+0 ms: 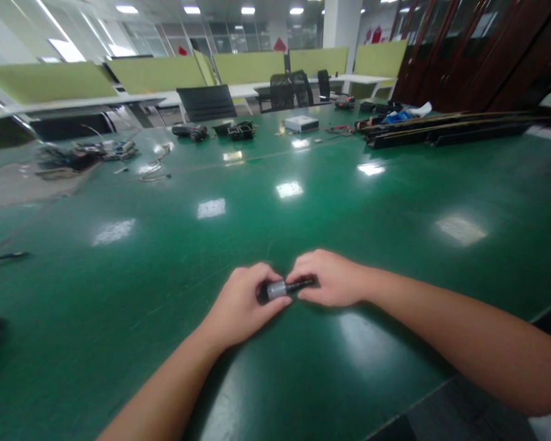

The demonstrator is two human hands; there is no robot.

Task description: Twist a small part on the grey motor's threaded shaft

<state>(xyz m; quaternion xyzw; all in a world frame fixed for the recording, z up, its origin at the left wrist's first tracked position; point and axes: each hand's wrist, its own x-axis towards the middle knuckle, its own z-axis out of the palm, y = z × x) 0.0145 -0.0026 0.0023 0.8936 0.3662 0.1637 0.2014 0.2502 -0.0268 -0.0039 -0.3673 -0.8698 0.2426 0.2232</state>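
A small dark cylindrical object (277,290) with a grey band and a thin, tapering black end lies level between my hands, low over the green table; its exact kind is hard to make out. My left hand (250,301) is closed around its thick end, with thumb and fingers on either side of the grey band. At the thin end, my right hand (327,278) is curled with the fingertips and thumb around the black tip. Part of the thick end is hidden inside my left palm.
The glossy green table (174,269) spreads out in front. Far back stand a grey box (302,124), black parts (241,130) and long dark rails (441,130). A heap of wires and parts (87,153) lies far left. A black cable end (4,260) reaches in from the left.
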